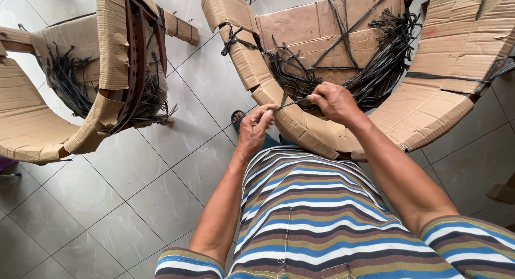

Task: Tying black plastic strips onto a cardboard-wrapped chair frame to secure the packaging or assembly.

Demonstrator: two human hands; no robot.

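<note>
You are holding a thin dark strap (289, 103) between both hands, just above the front edge of the cardboard-wrapped chair (300, 123) in front of you. Your left hand (255, 130) is pinching one end of the strap with its fingertips. Your right hand (333, 101) is closing around the other end, near a bundle of straps (375, 70) lying in the seat. A second chair (107, 70) is standing to your left on the tiled floor (134, 193).
</note>
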